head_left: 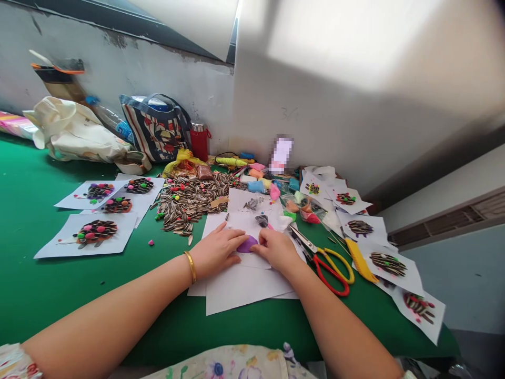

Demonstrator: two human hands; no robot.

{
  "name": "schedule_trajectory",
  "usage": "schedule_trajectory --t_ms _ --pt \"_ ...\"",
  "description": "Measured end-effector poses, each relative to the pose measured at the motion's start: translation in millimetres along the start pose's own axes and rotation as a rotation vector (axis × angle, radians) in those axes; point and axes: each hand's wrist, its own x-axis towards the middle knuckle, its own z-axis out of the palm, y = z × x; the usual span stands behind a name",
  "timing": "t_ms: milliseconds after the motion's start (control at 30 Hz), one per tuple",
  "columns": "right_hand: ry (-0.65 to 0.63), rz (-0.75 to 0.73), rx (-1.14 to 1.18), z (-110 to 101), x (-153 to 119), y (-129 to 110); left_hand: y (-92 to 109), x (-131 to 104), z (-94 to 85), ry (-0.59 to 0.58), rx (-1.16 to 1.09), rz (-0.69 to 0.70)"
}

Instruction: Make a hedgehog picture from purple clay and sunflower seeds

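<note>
A flat purple clay piece (pixel 246 244) lies on white paper (pixel 244 289) in the middle of the green table. My left hand (pixel 221 247), with a gold bangle at its wrist, rests on the paper with fingers spread, its fingertips at the clay's left edge. At the clay's right edge, my right hand (pixel 274 250) has its thumb and forefinger pinched together; whatever is between them is too small to make out. Just behind lie a dark seed cluster (pixel 261 220) and a loose heap of striped sunflower seeds (pixel 183 202).
Scissors with yellow handles (pixel 339 263) and red handles (pixel 331 281) lie to the right, beside a yellow comb-like tool (pixel 360 260). Seed-decorated cards (pixel 55 245) flank both sides. Bags of coloured clay (pixel 258 186), a phone (pixel 281 155), a striped bag (pixel 158 129) and a red flask (pixel 199 142) stand behind.
</note>
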Motion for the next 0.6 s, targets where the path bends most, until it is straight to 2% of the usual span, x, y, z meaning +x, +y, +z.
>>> schedule_trajectory --t_ms 167,400,600 --pt "-0.011 -0.049 0.025 -4.1 0.1 4.4 -1.1 -0.4 0.5 -0.006 -0.008 0.009" --pt "-0.005 -0.037 -0.06 -2.3 -0.5 0.9 2.9 0.2 -2.3 -0.013 0.012 0.065" --pt "-0.003 -0.074 -0.015 -7.6 -2.4 2.4 2.6 -0.1 -0.2 -0.043 0.015 0.048"
